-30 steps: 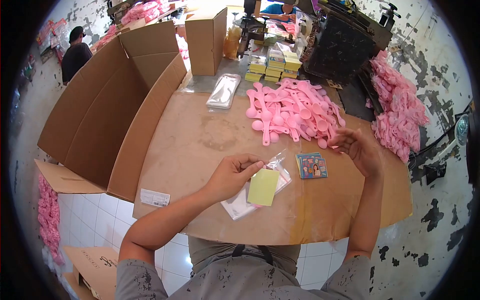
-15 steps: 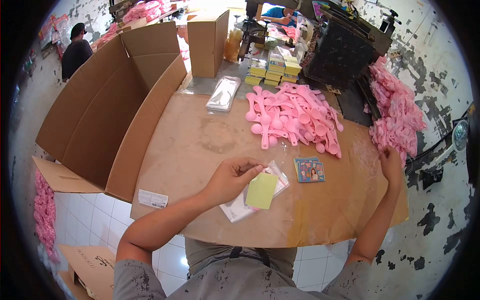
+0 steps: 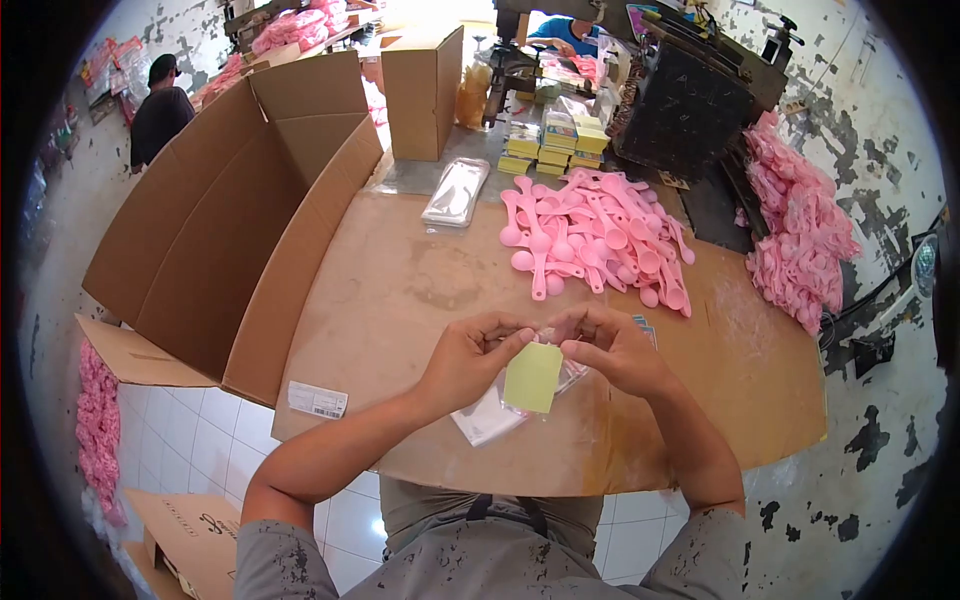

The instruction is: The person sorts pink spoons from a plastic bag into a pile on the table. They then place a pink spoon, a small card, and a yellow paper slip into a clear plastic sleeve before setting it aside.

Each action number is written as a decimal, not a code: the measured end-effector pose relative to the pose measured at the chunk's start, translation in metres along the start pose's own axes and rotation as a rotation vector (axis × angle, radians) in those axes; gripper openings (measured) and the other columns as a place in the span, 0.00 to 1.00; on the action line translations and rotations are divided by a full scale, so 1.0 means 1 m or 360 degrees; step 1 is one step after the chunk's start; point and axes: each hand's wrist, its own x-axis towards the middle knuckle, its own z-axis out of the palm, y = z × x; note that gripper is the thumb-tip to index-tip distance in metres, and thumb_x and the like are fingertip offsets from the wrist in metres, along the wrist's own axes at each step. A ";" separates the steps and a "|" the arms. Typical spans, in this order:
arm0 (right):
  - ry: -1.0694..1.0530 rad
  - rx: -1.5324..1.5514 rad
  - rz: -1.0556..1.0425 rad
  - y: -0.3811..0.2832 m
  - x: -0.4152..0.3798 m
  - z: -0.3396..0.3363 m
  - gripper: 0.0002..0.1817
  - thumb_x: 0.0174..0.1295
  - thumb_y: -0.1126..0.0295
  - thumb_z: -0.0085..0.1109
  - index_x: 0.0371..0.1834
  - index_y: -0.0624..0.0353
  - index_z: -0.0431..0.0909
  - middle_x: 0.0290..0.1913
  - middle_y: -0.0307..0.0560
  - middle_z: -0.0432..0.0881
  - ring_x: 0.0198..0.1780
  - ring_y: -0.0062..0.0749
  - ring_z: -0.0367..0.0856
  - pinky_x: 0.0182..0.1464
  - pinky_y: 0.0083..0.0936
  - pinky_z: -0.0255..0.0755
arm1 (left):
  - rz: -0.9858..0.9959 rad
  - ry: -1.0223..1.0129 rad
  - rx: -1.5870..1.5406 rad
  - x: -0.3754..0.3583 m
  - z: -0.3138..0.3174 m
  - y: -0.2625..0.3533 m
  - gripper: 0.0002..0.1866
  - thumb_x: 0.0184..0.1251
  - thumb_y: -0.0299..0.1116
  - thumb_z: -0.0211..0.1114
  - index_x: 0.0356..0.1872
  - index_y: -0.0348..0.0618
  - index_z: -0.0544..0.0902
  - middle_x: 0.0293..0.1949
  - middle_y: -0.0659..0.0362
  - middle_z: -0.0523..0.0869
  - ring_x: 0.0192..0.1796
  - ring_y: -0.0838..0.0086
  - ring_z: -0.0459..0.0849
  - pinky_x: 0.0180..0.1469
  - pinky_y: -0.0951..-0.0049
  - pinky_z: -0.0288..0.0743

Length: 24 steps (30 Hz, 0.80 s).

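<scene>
My left hand (image 3: 478,352) pinches the top edge of a clear bag with a yellow-green card (image 3: 532,380) in it. On the other side, my right hand (image 3: 612,346) has its fingers closed at the bag's top; what exactly they hold is too small to tell. Beneath lies a stack of clear bags (image 3: 492,418) on the cardboard-covered table (image 3: 390,330). A small stack of printed cards (image 3: 647,328) is mostly hidden behind my right hand. Pink spoons (image 3: 600,240) lie heaped beyond my hands.
A large open carton (image 3: 215,215) stands at the left, an upright box (image 3: 420,95) behind it. Clear packets (image 3: 456,192) and card stacks (image 3: 555,140) lie farther back. Pink bundles (image 3: 800,235) are at the right. A person (image 3: 160,115) is at the far left.
My right hand has come from the table's right side to the bag beside my left hand, now covering most of the printed cards. The view has shifted slightly.
</scene>
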 end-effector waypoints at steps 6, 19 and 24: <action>0.0167 -0.0001 -0.0022 0.018 0.000 0.003 0.12 0.72 0.74 0.69 0.55 0.65 0.86 0.44 0.38 0.89 0.44 0.17 0.85 0.48 0.18 0.78 | 0.0034 0.0009 -0.0030 0.001 -0.001 -0.007 0.14 0.82 0.31 0.66 0.58 0.31 0.86 0.49 0.52 0.93 0.50 0.77 0.90 0.53 0.75 0.85; 0.0167 -0.0051 -0.0222 0.033 -0.006 -0.020 0.09 0.71 0.78 0.66 0.51 0.66 0.90 0.50 0.43 0.88 0.49 0.20 0.85 0.49 0.20 0.79 | 0.0369 -0.0258 0.0327 0.009 -0.016 -0.009 0.14 0.79 0.27 0.68 0.60 0.36 0.88 0.51 0.54 0.93 0.49 0.76 0.90 0.52 0.73 0.87; 0.0129 -0.0017 -0.0231 0.033 -0.008 -0.026 0.09 0.72 0.77 0.66 0.50 0.66 0.90 0.48 0.43 0.89 0.46 0.20 0.85 0.48 0.20 0.79 | 0.0168 -0.0312 -0.0109 0.008 -0.015 -0.003 0.15 0.81 0.29 0.66 0.61 0.33 0.87 0.54 0.53 0.92 0.51 0.75 0.91 0.56 0.72 0.85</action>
